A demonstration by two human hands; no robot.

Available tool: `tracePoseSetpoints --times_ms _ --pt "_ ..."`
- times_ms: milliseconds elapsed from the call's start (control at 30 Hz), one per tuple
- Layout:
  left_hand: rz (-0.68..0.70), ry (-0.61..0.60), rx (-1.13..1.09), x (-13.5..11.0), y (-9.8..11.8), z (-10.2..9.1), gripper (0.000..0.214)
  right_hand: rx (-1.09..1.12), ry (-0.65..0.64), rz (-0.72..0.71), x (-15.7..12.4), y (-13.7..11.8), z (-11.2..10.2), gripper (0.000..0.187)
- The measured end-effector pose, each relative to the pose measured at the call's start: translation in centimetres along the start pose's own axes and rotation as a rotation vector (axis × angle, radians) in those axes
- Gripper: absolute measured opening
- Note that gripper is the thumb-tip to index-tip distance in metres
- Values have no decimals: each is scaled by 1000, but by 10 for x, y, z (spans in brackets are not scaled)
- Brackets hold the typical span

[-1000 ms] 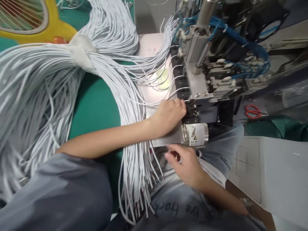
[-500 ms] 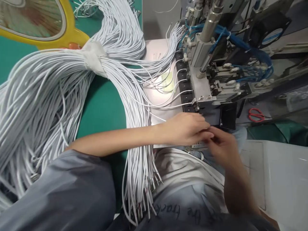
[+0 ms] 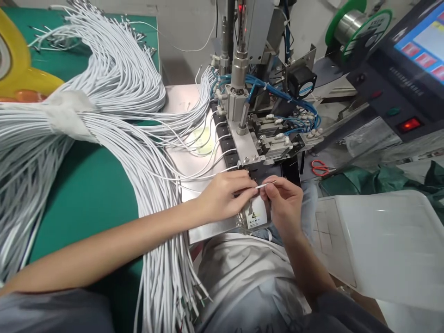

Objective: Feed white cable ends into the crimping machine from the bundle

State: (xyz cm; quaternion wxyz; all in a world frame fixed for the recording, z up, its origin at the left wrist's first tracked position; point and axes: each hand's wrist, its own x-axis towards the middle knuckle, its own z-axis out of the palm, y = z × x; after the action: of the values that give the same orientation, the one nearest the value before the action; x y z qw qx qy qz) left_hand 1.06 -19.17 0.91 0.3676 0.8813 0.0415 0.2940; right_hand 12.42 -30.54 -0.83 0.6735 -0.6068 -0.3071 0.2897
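Observation:
Between my two hands runs the end of a thin white cable [image 3: 262, 185]. My left hand [image 3: 227, 194] pinches it from the left, beside the front of the machine [image 3: 248, 145]. The fingertips of my right hand [image 3: 286, 201] are closed on the cable's tip, where fine strands seem to stick out. Several white cables [image 3: 204, 178] lead into the machine's row of black slots [image 3: 227, 150]. A big bundle of white cables [image 3: 121, 152], wrapped with a pale band [image 3: 67, 115], lies to the left, partly under my left forearm.
A green mat [image 3: 100, 180] covers the table at left, with a yellow fan-like object [image 3: 31, 76] on it. At right are a white plastic bin [image 3: 391, 236], red scissors [image 3: 319, 168], a control screen [image 3: 421, 44] and a solder wire spool [image 3: 352, 25].
The view has swung to the right, bringing the screen and spool into sight. My hands have drawn slightly apart, and the cable end between them now shows.

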Motion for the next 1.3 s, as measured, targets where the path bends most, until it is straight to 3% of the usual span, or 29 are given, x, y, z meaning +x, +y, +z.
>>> tracePoseSetpoints --times_ms 133,367,600,700,800,933,1167,1300 --pt "-39 -9 -57 1 0 0 20 -103 -50 -81 3 -4 -2 19" --pt "11 -118 27 1 -6 -3 25 -323 -260 -49 18 -18 -24 17" --pt "3 -52 -2 0 -4 0 22 -299 -99 -78 10 -8 -10 21" --pt "24 -41 50 0 -3 0 22 -390 1 -176 5 -6 -4 20" --pt "88 -66 287 0 -4 -1 25 -541 -61 -262 7 -10 -8 22" --pt "83 -108 473 -1 -5 -2 28 -542 -205 -205 14 -12 -13 29" --pt "-26 -91 169 -1 -3 1 24 -369 59 -236 3 1 3 25" --pt "-45 -242 321 -2 -4 2 30 -408 8 -187 8 10 -6 22"
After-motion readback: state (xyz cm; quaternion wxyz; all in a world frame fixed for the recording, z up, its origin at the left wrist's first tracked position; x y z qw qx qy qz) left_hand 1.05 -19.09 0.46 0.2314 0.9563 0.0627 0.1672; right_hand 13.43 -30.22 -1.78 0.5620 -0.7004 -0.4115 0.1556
